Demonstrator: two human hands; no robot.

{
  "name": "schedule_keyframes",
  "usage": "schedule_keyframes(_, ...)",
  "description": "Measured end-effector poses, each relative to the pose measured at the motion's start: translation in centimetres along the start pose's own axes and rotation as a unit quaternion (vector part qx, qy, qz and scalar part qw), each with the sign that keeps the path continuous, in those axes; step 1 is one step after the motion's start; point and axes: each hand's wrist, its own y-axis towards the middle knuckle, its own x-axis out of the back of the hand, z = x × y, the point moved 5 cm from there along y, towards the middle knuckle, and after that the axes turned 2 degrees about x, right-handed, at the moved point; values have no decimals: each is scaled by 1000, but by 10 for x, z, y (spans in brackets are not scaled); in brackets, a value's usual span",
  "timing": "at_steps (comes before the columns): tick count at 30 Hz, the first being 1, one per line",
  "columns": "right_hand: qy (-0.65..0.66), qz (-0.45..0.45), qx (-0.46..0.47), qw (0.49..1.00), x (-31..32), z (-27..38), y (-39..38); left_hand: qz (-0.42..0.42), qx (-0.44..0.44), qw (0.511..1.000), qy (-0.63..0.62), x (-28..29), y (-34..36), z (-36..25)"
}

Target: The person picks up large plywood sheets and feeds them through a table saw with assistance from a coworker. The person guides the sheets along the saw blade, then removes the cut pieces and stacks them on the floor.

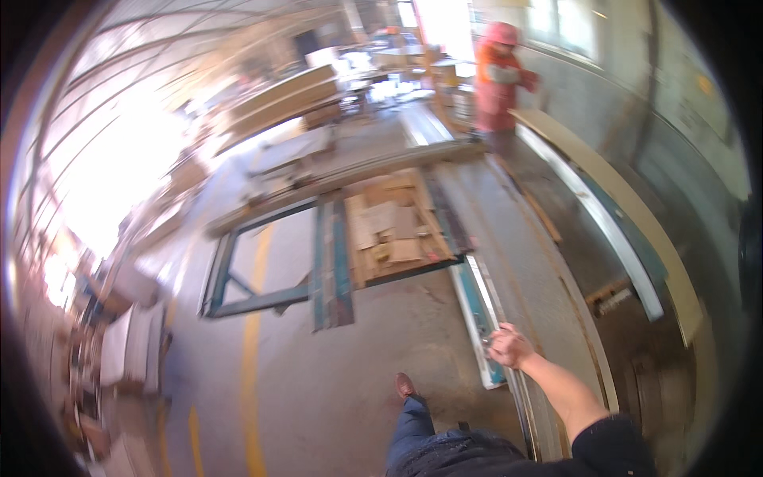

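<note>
My right hand [511,346] is closed round a long, thin, shiny strip [485,290] that looks like metal. The strip runs from the frame's corner back toward my body, along the edge of a long bench [528,262]. Just left of the hand, a green and white length of profile [474,326] lies beside the strip. Ahead stands a dark green metal frame [262,302] with crossbars. My left hand is out of view. Motion blur softens the picture, so the finger details are unclear.
Cardboard and wood pieces [393,226] lie within the frame. A long beam [342,183] crosses its far side. Long panels [628,215] lie at the right, and boxes [131,346] stand at the left. A person in red and orange [497,79] stands at the far right.
</note>
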Motion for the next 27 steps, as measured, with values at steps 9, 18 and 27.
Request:
schedule_keyframes(9, -53, 14, -6, 998, -3, 23, -5, -65, 51, 997, 7, -37, -165, 158)
schedule_keyframes(18, -154, 202, -107, 961, -25, 91, -13, -202, -1, 936, -289, 38, -257, 94)
schedule_keyframes(27, 255, 377, -36, 890, -150, 421, -45, -231, 91, 894, -372, -17, -356, 295)
